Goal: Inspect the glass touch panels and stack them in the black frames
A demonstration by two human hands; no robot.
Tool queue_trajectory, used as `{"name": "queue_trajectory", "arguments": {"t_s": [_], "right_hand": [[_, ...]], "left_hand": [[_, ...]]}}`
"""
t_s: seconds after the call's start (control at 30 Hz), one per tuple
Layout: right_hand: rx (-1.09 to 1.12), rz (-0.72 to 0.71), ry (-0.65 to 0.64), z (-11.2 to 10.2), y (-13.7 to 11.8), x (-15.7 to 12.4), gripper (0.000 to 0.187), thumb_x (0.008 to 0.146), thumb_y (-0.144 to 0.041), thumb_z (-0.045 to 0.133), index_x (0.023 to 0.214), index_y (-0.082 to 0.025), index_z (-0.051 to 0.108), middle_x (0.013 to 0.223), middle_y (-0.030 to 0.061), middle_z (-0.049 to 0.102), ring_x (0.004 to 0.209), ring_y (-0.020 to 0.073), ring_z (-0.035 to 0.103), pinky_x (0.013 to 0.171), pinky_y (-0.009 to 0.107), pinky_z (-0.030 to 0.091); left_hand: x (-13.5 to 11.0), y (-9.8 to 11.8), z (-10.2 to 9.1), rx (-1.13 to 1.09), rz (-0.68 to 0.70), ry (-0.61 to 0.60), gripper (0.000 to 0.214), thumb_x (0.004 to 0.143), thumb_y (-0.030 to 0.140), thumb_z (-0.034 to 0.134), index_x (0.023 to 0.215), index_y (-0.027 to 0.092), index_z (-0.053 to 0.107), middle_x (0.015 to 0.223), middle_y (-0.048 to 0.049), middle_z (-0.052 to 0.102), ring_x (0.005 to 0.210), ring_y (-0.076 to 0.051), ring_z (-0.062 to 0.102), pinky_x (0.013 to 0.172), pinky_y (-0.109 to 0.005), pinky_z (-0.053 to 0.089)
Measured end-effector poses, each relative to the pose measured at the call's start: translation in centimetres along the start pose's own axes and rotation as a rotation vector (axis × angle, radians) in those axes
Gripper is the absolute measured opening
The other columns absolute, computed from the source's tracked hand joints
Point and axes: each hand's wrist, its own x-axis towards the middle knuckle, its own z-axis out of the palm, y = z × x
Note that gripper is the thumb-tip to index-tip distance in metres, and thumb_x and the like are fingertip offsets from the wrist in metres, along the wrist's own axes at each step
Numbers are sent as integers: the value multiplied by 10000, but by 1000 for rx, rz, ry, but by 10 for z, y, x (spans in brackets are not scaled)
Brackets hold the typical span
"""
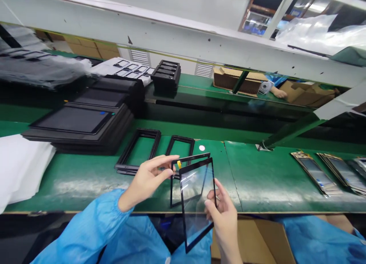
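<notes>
At the near edge of the green bench point(257, 176), steady does it: best keep fingers to the dark borders, sparing the clear middle. The left hand point(150, 180) pinches the thin frame point(194, 157) by its upper-left corner; the right hand point(224, 212) clamps the glass panel point(197, 199), which extends leftward from those fingers, overlapping the frame.

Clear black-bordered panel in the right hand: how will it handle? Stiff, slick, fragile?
The clear panel is probably stiff: it shows no sag though the right hand grips it near one edge. Likely slippery, given the glossy reflections on its face. Perhaps fragile too, as it looks thin and glass-like.
</notes>
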Motion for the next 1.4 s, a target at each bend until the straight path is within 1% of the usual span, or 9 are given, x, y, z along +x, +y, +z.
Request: {"name": "queue_trajectory", "arguments": {"t_s": [0.23, 0.4, 0.5, 0.77, 1.03, 1.17, 1.27, 1.33, 1.4], "right_hand": [[-15, -28, 2, 2, -2, -3, 716, 799, -372, 888, 1461, -244, 647, 894, 9, 689, 611, 123, 590, 511, 233, 529], [-108, -67, 13, 4, 0, -9, 680, 850, -372, 852, 1482, -250, 634, 953, 25, 704, 685, 139, 634, 598, 257, 569], [-141, -71, 35, 5, 0, -13, 690, 874, -406, 828, 1513, -270, 607, 952, 15, 698, 684, 136, 630, 589, 248, 562], [-130, 19, 28, 11, -12, -14, 749, 841, -402, 847, 1528, -245, 594, 926, 5, 672, 647, 118, 595, 547, 223, 546], [-244, -57, 57, 8, -4, -18, 691, 896, -404, 785, 1538, -250, 584, 948, 23, 693, 695, 144, 627, 607, 264, 576], [-512, -336, 93, 3, -6, -16, 534, 936, -386, 746, 1456, -288, 673, 1250, 106, 676, 1093, 269, 691, 936, 445, 608], [-518, -434, 111, -1, -23, -5, 534, 978, -381, 696, 1502, -298, 630, 1540, 132, 564, 1409, 345, 560, 1146, 558, 489], [-347, -322, 40, -2, -38, 5, 528, 1019, -390, 640, 1530, -268, 598, 1432, 144, 685, 1271, 315, 690, 1086, 529, 551], [-204, -194, -27, -3, -51, 14, 480, 1009, -414, 658, 1451, -226, 670, 1106, 121, 827, 960, 268, 800, 920, 459, 636]], "left_hand": [[-5, 2, 11, -87, -75, -10, 364, 850, 296, 848, 1213, 273, 851, 1117, -93, 794, 859, -209, 727, 710, -264, 655], [-6, -1, 15, -232, -193, -38, 464, 819, 313, 882, 1272, 232, 822, 847, -70, 786, 730, -186, 716, 632, -242, 633], [-7, -5, 15, -272, -231, -49, 503, 824, 344, 888, 1305, 226, 804, 839, -65, 775, 728, -179, 720, 634, -240, 634], [-7, -17, 18, -335, -288, -56, 562, 848, 359, 885, 1388, 279, 749, 1058, -92, 804, 909, -229, 783, 656, -234, 648], [-8, -15, 22, -329, -285, -57, 587, 871, 375, 866, 1426, 256, 717, 1126, -129, 829, 1059, -297, 799, 658, -232, 659], [-8, -8, 23, -237, -289, -32, 549, 867, 370, 853, 1384, 214, 749, 1088, -143, 848, 1039, -333, 818, 658, -274, 675], [-11, -1, 23, -148, -285, -47, 484, 829, 328, 865, 1289, 190, 805, 949, -121, 861, 926, -333, 841, 628, -288, 676], [-13, 5, 22, -113, -284, -72, 448, 808, 305, 869, 1241, 194, 830, 872, -98, 858, 876, -322, 847, 614, -281, 674], [-16, 8, 21, -97, -275, -92, 421, 798, 296, 867, 1210, 209, 845, 838, -83, 855, 834, -304, 849, 605, -268, 671]]}}
